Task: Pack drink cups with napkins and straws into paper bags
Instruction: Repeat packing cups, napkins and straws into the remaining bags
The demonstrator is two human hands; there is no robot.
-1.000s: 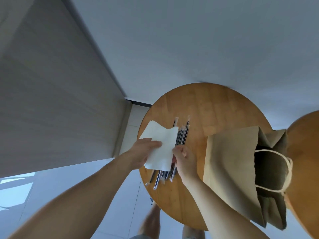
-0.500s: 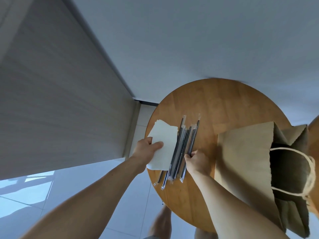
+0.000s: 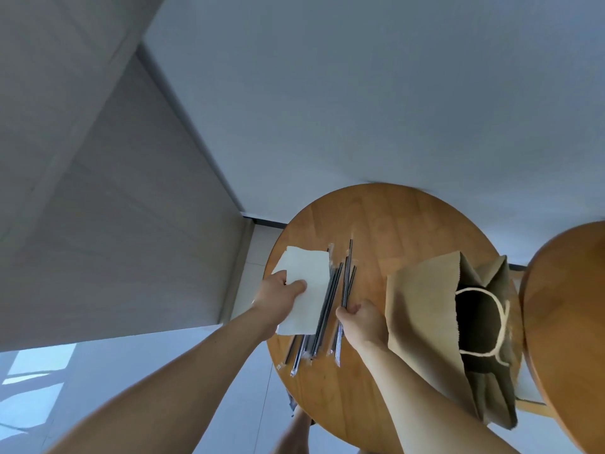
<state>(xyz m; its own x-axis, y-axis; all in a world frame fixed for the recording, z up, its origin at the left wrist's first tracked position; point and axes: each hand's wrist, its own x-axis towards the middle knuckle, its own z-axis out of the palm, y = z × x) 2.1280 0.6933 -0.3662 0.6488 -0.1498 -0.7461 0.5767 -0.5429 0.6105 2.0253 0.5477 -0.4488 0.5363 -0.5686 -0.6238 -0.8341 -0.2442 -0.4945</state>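
Note:
My left hand (image 3: 280, 294) pinches a white napkin (image 3: 307, 286) over the left edge of a round wooden table (image 3: 393, 224). Several black straws in clear wrappers (image 3: 322, 309) lie on the table under and beside the napkin. My right hand (image 3: 361, 317) grips one wrapped straw (image 3: 346, 280) and holds it apart from the pile, tip pointing away from me. An open brown paper bag (image 3: 422, 303) with cord handles (image 3: 501, 326) stands at the right of the table, its mouth facing me. No drink cup is visible.
A second round wooden table (image 3: 569, 322) stands at the right edge of view, close to the bag. White walls rise behind, a grey panelled wall is at the left. Pale floor tiles and my feet (image 3: 296, 430) show below the table edge.
My right hand has closed on one straw and pulled it to the right, away from the pile. My left hand keeps the napkin, now shifted left off the straws.

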